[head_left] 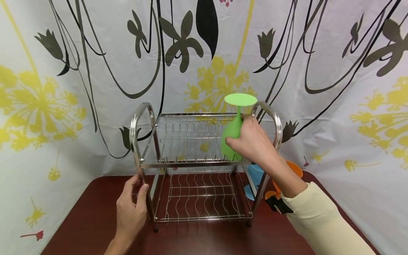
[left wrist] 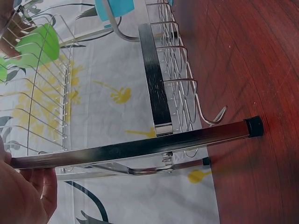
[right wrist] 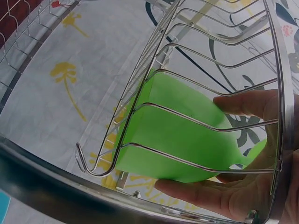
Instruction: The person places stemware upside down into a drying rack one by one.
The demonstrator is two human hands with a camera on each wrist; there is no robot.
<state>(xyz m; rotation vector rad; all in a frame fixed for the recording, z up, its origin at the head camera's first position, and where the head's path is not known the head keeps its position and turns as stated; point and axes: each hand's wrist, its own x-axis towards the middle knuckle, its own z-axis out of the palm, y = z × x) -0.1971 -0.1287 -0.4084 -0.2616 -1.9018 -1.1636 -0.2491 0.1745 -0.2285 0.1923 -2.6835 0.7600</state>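
Observation:
A two-tier metal dish rack (head_left: 194,163) stands on the dark red table. My right hand (head_left: 255,140) grips a green plastic goblet (head_left: 231,136) turned upside down, its round foot uppermost, at the right end of the upper tier. In the right wrist view the goblet's bowl (right wrist: 182,126) sits behind the tier's wires, with thumb and fingers (right wrist: 201,196) on either side of it. My left hand (head_left: 132,203) holds the rack's front left post; in the left wrist view its fingers (left wrist: 44,186) curl around that metal post (left wrist: 117,151).
Behind the rack's right side are a blue goblet (head_left: 255,175) and an orange goblet (head_left: 294,169), partly hidden by the rack and my right forearm. A patterned white curtain (head_left: 204,81) hangs close behind the table (head_left: 105,198). The lower tier (head_left: 202,194) has wavy wires.

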